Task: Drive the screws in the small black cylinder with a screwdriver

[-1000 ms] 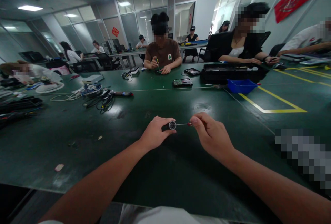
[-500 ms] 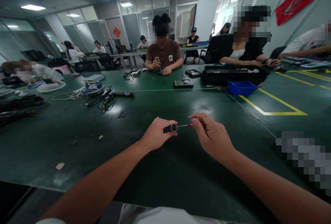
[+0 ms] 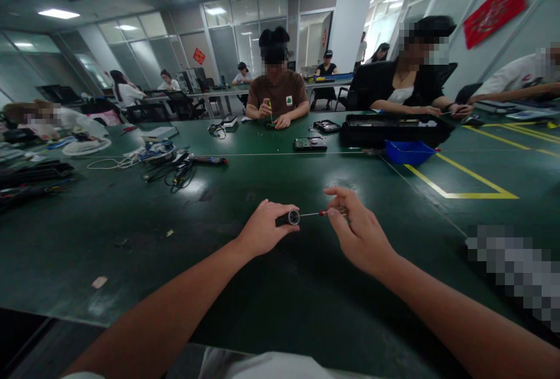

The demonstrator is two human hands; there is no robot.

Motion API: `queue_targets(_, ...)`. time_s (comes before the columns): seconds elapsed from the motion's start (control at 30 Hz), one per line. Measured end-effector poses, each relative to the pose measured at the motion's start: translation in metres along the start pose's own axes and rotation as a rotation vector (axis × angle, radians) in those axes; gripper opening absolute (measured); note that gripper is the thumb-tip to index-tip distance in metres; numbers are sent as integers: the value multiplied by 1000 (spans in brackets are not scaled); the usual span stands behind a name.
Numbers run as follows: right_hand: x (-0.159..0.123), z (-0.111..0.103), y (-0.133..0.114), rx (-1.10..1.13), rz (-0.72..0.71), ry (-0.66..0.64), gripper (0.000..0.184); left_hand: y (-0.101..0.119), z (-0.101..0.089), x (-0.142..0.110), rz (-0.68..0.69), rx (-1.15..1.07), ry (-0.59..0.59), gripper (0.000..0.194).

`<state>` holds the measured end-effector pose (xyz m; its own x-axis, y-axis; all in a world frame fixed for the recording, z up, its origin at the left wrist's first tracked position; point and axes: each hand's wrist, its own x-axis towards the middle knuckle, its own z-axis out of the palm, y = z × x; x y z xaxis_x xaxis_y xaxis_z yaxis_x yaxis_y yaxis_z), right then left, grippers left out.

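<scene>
My left hand (image 3: 262,227) grips a short black cylinder (image 3: 293,217) between thumb and fingers. Its round, silver-rimmed end faces me, and I cannot make out its exact kind. From the right, the thin metal shaft of a screwdriver (image 3: 322,213) reaches the cylinder's side; the tip is hidden there. The screwdriver has a red collar and a clear handle. My right hand (image 3: 361,227) holds that handle with the thumb against it and the index finger lifted away. Both hands are above the green table (image 3: 210,303).
Cables (image 3: 177,172) lie at the left beyond my hands. Farther off are an opened hard drive (image 3: 310,144), a long black housing (image 3: 396,128) and a blue tray (image 3: 410,153). Across the table a person (image 3: 277,87) works with a screwdriver. Small scraps (image 3: 100,282) lie near my left forearm.
My right fingers have loosened and spread along the screwdriver, showing more of its clear handle. My left hand keeps its hold on the cylinder, nearly in place.
</scene>
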<state>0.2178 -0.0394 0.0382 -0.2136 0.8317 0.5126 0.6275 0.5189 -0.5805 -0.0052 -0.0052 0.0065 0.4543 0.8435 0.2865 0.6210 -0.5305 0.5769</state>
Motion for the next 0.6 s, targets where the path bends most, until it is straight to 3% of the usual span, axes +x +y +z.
queue_targets(0.17,0,-2,-2,-23,84,-65,27,0,0,0,1,-2,5,36)
queue_targets(0.37,-3,-1,-4,33,-22,-50,25,-1,1,0,8,2,10,33)
queue_targets(0.6,-1,-1,-4,-11,62,-56,21,1,0,1,-15,0,-2,36)
